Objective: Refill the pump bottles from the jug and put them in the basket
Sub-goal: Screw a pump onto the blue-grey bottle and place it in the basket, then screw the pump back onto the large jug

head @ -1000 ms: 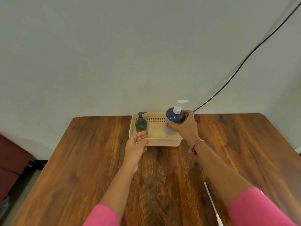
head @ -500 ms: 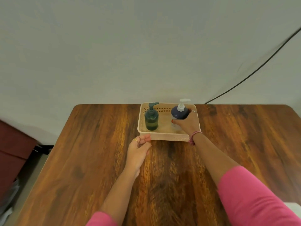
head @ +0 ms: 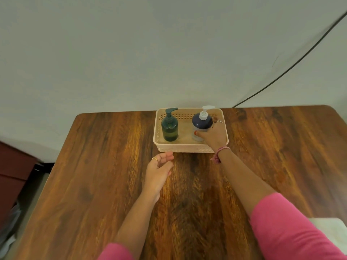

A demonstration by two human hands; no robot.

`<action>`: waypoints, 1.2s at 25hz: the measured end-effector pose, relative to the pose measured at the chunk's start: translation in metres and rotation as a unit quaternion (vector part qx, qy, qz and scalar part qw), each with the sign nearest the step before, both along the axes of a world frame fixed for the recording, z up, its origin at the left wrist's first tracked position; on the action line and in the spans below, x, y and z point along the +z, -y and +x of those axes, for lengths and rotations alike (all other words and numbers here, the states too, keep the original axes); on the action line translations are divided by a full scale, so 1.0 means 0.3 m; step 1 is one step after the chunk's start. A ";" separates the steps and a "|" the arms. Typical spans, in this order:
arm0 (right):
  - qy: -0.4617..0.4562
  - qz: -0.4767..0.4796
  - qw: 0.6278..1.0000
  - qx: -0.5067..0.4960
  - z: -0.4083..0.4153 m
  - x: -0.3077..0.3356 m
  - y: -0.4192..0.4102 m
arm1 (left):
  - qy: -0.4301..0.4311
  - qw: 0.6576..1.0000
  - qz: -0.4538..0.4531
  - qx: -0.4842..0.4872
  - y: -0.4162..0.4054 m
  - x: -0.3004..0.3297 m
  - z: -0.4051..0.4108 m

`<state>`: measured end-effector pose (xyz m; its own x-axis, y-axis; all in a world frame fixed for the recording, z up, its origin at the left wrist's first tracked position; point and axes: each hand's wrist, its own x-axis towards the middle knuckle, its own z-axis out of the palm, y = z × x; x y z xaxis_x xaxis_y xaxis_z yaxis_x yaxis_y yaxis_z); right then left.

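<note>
No legible text, label, brand, number or sign anywhere in the head view. The green pump bottle (head: 170, 127) and the blue pump bottle (head: 201, 124) show plain sides with no printing that can be made out. The basket (head: 185, 147) wall carries only its perforated pattern, no lettering.
</note>
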<state>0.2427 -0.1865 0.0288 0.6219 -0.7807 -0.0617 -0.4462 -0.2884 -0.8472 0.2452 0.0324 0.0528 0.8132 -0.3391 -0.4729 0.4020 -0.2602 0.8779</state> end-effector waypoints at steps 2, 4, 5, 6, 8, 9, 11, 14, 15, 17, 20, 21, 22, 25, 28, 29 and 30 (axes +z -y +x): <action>0.047 0.003 0.998 -0.034 -0.043 0.022 -0.035 | 0.003 1.000 -0.004 0.003 0.001 0.004 -0.021; 0.078 0.036 0.996 -0.029 -0.111 0.035 -0.071 | 0.008 1.000 -0.003 0.005 0.005 0.006 -0.049; 0.081 0.043 0.996 -0.018 -0.159 0.039 -0.089 | 0.009 1.000 -0.001 0.002 0.009 0.007 -0.069; 0.078 0.038 0.996 -0.005 -0.211 0.042 -0.107 | 0.011 1.000 0.001 -0.004 0.012 0.006 -0.090; 0.058 -0.010 0.998 0.025 -0.335 0.048 -0.143 | 0.018 1.000 0.006 -0.016 0.017 0.000 -0.138; 0.042 -0.041 0.997 0.041 -0.402 0.053 -0.161 | 0.019 1.000 0.007 -0.024 0.020 -0.004 -0.165; 0.007 -0.077 0.994 0.076 -0.550 0.060 -0.191 | 0.016 0.999 0.006 -0.043 0.033 -0.013 -0.234; -0.056 -0.097 0.985 0.133 -0.777 0.042 -0.229 | 0.011 0.998 0.007 -0.068 0.061 -0.026 -0.341; -0.082 -0.105 0.979 0.151 -0.856 0.030 -0.234 | 0.008 0.997 0.006 -0.073 0.075 -0.027 -0.377; -0.133 -0.119 0.968 0.179 -0.993 -0.003 -0.236 | 0.002 0.997 0.004 -0.081 0.101 -0.027 -0.436; -0.225 -0.147 0.940 0.208 -1.149 -0.053 -0.203 | 0.002 0.995 0.004 -0.097 0.142 -0.018 -0.521; -0.259 -0.170 0.923 0.229 -1.186 -0.068 -0.186 | 0.005 0.994 0.007 -0.105 0.156 -0.015 -0.549; -0.288 -0.193 0.902 0.256 -1.215 -0.082 -0.170 | 0.010 0.993 0.010 -0.114 0.170 -0.012 -0.575; -0.330 -0.224 0.849 0.346 -1.278 -0.107 -0.124 | 0.020 0.990 0.012 -0.139 0.212 -0.007 -0.653; -0.322 -0.242 0.818 0.411 -1.300 -0.117 -0.085 | 0.027 0.987 0.013 -0.157 0.247 -0.005 -0.712; -0.311 -0.252 0.810 0.428 -1.302 -0.122 -0.077 | 0.029 0.986 0.013 -0.161 0.257 -0.004 -0.727; -0.299 -0.261 0.803 0.445 -1.304 -0.128 -0.072 | 0.031 0.986 0.013 -0.164 0.267 -0.001 -0.741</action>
<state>-0.1484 -0.1650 -0.0095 0.9291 -0.0601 -0.3649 -0.1480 -0.9646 -0.2180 0.0230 -0.0478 0.0524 0.6898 -0.5771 -0.4371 0.2374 -0.3900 0.8897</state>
